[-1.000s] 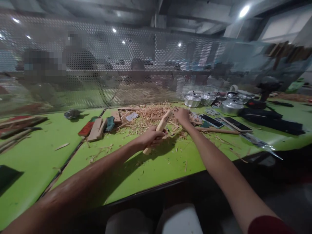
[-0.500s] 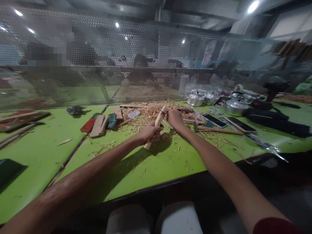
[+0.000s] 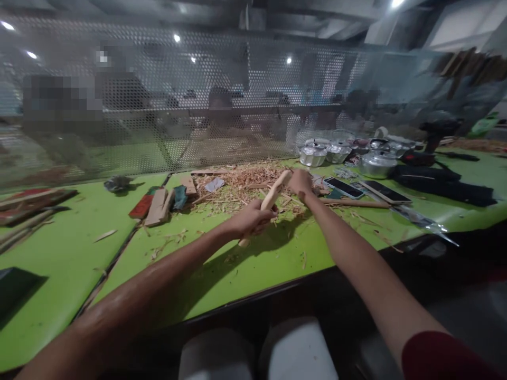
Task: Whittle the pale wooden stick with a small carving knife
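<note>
A pale peeled wooden stick (image 3: 274,193) slants up and to the right over the bench, its lower end near the green top. My left hand (image 3: 254,218) is closed round its lower half. At the stick's upper end, my right hand (image 3: 301,184) is closed in a fist. The thin dark blade of a knife showed at this fist half a second ago; now the fingers hide it. Wood shavings (image 3: 257,177) lie heaped behind both hands. A hammer's wooden handle (image 3: 356,203) sticks out to the right of my right forearm, which hides its head.
Wood blocks (image 3: 158,206) and a dark green cloth piece (image 3: 180,196) lie left of the shavings. Phones (image 3: 344,188), aluminium kettles (image 3: 378,163) and a black bag (image 3: 439,184) are at the right. A perforated metal screen (image 3: 222,121) stands along the back, with people beyond it.
Both hands have shifted right, and the stick leans over further to the right. My right hand has moved to the stick's top end. The view has turned slightly.
</note>
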Action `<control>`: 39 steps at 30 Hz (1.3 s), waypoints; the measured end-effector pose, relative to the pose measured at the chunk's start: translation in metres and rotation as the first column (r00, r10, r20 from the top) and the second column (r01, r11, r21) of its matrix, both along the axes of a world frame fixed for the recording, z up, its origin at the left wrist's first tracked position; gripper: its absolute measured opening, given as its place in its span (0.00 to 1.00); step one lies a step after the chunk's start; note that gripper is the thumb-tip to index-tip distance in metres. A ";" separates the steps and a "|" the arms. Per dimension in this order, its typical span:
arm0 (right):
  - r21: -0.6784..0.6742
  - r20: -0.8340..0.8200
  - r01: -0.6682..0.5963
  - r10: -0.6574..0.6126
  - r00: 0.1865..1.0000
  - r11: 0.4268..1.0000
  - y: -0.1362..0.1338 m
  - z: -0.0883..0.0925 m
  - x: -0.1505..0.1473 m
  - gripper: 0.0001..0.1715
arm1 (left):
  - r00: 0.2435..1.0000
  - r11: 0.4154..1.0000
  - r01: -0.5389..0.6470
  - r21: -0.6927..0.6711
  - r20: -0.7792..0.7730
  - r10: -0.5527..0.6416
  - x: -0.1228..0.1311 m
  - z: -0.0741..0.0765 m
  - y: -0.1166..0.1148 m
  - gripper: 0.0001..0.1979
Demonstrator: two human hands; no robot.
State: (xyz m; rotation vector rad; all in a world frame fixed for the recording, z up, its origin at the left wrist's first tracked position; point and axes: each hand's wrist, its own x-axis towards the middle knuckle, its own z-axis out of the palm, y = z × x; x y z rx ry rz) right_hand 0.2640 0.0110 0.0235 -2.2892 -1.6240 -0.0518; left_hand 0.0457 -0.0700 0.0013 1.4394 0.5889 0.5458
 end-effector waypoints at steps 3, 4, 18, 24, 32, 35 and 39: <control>0.053 -0.060 -0.016 0.020 0.998 0.998 0.008 -0.002 -0.003 0.22 | 0.997 0.997 -0.036 -0.064 0.072 0.041 -0.004 -0.005 0.010 0.11; 0.057 -0.062 -0.049 0.053 0.997 0.997 0.010 -0.004 -0.005 0.22 | 0.995 0.996 -0.038 -0.081 0.092 0.045 -0.007 -0.006 0.014 0.11; 0.178 -0.144 -0.255 0.282 0.949 0.950 0.019 -0.017 -0.010 0.16 | 0.986 0.967 -0.085 0.242 -0.121 0.117 -0.035 0.022 0.031 0.16; 0.197 -0.103 -0.329 0.354 0.930 0.923 0.008 -0.012 -0.021 0.15 | 0.790 0.755 -0.397 0.522 -0.224 0.570 -0.047 0.015 0.040 0.14; 0.176 0.251 -0.361 0.313 0.916 0.916 -0.031 0.011 -0.065 0.19 | 0.829 0.843 -0.356 0.404 -0.279 0.484 -0.046 0.019 0.026 0.16; 0.106 0.310 -0.312 0.267 0.913 0.944 -0.038 0.015 -0.073 0.20 | 0.846 0.873 -0.336 0.354 -0.294 0.445 -0.043 0.012 0.025 0.16; 0.044 0.345 -0.309 0.276 0.897 0.950 -0.041 0.017 -0.075 0.22 | 0.772 0.810 -0.393 0.435 -0.323 0.548 -0.036 0.002 0.028 0.15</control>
